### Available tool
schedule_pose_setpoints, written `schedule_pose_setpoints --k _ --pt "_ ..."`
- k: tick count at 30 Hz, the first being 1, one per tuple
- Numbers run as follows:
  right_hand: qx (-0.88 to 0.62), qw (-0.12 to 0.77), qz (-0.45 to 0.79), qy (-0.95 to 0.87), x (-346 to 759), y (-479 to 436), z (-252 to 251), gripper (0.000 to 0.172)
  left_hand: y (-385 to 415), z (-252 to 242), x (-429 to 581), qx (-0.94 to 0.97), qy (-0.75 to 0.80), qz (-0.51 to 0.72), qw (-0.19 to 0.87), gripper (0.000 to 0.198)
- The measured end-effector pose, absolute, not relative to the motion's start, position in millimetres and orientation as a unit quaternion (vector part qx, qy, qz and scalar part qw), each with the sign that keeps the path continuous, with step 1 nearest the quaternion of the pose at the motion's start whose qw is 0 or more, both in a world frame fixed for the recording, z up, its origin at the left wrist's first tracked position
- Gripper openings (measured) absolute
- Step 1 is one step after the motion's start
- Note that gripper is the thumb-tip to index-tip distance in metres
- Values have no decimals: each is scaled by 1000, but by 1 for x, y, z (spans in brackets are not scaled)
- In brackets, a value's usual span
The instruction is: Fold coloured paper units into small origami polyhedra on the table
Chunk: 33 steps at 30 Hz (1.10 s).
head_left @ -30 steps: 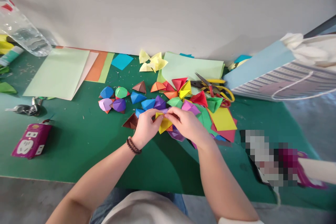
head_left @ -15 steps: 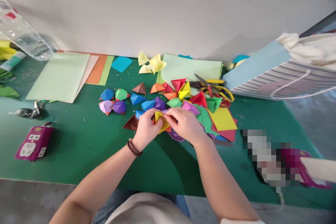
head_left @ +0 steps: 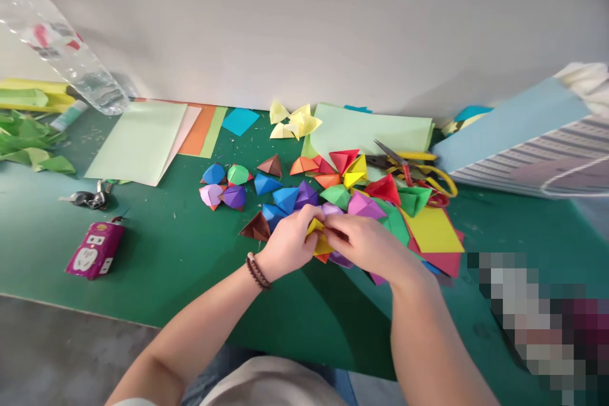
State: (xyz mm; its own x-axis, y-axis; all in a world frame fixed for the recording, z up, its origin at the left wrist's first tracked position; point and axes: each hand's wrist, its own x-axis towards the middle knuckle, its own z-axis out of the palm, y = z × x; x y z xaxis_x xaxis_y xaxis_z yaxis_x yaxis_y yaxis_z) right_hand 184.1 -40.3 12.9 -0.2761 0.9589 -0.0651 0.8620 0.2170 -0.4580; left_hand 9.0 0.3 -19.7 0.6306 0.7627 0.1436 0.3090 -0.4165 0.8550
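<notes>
Both my hands meet over the green table, pinching one small yellow folded paper piece. My left hand, with a bead bracelet on its wrist, grips the piece's left side. My right hand presses its fingertips on the right side. Just beyond my fingers lie several folded paper shapes in many colours, and a brown one sits by my left hand. Much of the yellow piece is hidden by my fingers.
Scissors lie on pale green paper at the back right, by flat yellow and red squares. A striped paper bag lies far right. Paper sheets, a plastic bottle, keys and a purple power strip are on the left.
The view has shifted, so everything sits further right and lower in frame. My hands have closed tighter round the yellow piece, which shows less than before.
</notes>
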Motion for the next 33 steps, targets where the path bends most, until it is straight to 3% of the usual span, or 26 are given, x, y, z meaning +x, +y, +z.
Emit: schedule_pose_setpoints --k 4,11,24,33 --pt "-576 134 167 -789 184 -40 12 21 2 -17 9 761 332 272 486 31" --pt "-520 276 38 -808 173 -31 4 25 13 -11 9 608 330 366 623 25" --pt "-537 195 160 -805 179 -35 8 24 10 -20 9 631 348 332 608 24" --pt "-513 233 26 -826 170 -28 -4 25 12 -16 9 617 361 358 601 25"
